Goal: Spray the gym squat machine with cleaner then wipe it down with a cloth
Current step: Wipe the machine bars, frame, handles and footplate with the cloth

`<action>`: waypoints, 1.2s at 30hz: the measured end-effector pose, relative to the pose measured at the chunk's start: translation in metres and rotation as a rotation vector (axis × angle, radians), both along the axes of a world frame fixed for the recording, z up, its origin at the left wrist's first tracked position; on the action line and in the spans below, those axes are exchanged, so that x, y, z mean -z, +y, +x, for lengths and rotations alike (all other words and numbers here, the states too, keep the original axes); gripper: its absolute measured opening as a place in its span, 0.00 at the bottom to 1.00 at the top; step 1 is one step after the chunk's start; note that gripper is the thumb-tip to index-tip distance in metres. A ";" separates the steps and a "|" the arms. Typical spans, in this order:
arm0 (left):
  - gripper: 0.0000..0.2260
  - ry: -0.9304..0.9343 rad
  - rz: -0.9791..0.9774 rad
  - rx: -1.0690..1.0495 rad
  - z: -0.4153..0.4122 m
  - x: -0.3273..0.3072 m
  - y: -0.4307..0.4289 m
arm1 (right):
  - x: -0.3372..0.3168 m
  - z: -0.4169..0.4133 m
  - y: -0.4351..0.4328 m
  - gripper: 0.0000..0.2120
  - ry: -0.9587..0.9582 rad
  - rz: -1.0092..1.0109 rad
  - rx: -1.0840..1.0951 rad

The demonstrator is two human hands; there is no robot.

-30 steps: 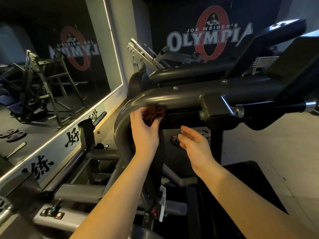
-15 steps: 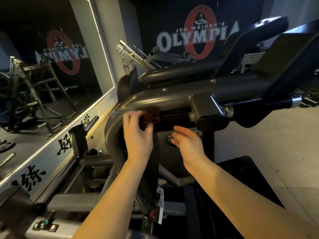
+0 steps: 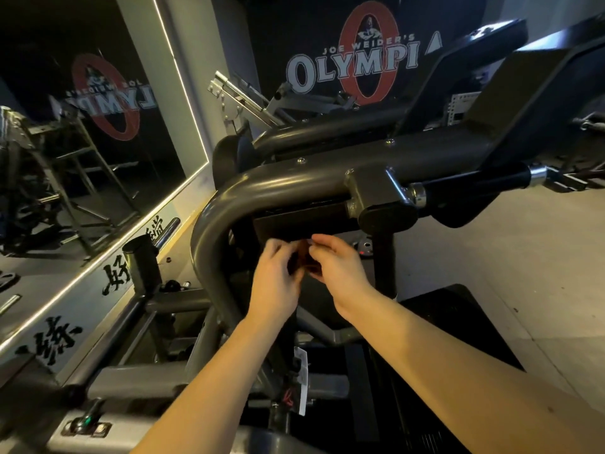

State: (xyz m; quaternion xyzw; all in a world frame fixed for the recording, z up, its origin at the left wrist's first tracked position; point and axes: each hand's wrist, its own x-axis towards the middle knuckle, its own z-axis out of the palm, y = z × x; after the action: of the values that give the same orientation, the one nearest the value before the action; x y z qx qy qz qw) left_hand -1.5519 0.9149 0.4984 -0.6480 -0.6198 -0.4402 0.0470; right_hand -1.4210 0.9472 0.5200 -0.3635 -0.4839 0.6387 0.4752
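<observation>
With the brown cloth [image 3: 304, 262] bunched between my left hand [image 3: 276, 280] and right hand [image 3: 340, 270], both sets of fingers curled onto it just under the squat machine's curved frame tube [image 3: 229, 198], I'd refold it to a clean face before pressing it flat along the tube.

We see only a dark reddish sliver of the cloth [image 3: 305, 261]. The rest is hidden inside the grip, where the left hand [image 3: 275, 283] and the right hand [image 3: 339, 270] pinch it between them. The left fingertips [image 3: 278, 249] are blurred, so we cannot tell which ones press it. Below the grip, a white tag [image 3: 302, 385] carries print too small to read. Right of the grip, the squat machine [image 3: 294, 185] runs off the edge. Above the grip, a black pad [image 3: 458, 70] covers the end of the wall logo [image 3: 353, 65].
</observation>
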 end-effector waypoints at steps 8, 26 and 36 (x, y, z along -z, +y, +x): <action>0.15 -0.238 -0.007 0.045 0.016 -0.009 -0.029 | 0.019 0.015 -0.025 0.10 0.133 -0.165 -0.111; 0.08 -0.547 -0.168 0.192 0.118 -0.035 -0.013 | 0.002 0.168 -0.024 0.11 0.214 -0.012 0.408; 0.07 -0.535 -0.134 0.178 0.133 -0.033 -0.012 | -0.019 0.113 0.040 0.11 0.096 0.130 0.591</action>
State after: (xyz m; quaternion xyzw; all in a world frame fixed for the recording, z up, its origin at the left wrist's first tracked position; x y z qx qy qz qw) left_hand -1.4189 0.9026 0.5315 -0.5623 -0.5786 -0.5559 -0.1998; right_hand -1.3077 0.9870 0.5391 -0.4265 -0.3739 0.4568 0.6853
